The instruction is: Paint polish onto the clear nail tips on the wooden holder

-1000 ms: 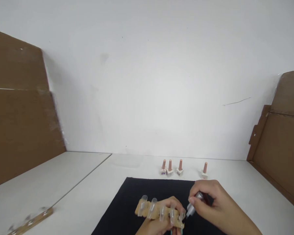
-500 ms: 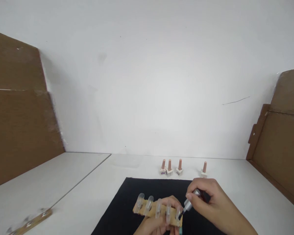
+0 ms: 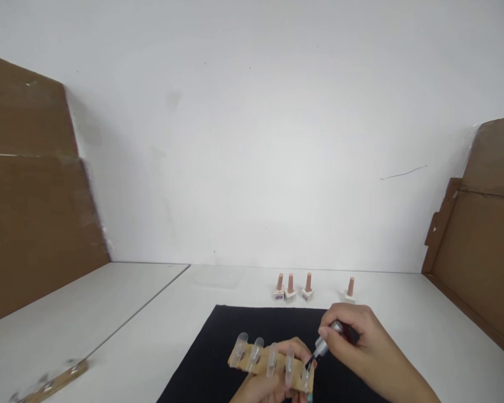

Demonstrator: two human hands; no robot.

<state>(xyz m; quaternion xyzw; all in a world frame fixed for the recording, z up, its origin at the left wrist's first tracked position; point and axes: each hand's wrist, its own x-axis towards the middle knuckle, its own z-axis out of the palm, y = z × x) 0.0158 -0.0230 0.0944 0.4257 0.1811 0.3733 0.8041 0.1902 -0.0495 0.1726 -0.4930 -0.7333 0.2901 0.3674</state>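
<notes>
My left hand (image 3: 265, 387) grips a narrow wooden strip (image 3: 258, 368) from below and behind, over the black cloth. Several clear false nails (image 3: 255, 354) stand in a row along the strip. My right hand (image 3: 355, 341) pinches the silver cap of a nail polish brush (image 3: 321, 346). The dark brush tip points down and left, at the rightmost false nail (image 3: 306, 376); it appears to touch that nail. A small teal bit shows under the strip's right end. Part of my left fingers is hidden behind the strip.
Several small white bottles with pink caps (image 3: 290, 284) stand behind the black cloth (image 3: 218, 324), one apart at the right (image 3: 350, 290). Another wooden strip (image 3: 54, 385) lies at the lower left. Cardboard panels (image 3: 37, 212) flank the white table on both sides.
The brush tip has shifted slightly up along the rightmost false nail. My left hand and the strip have barely moved.
</notes>
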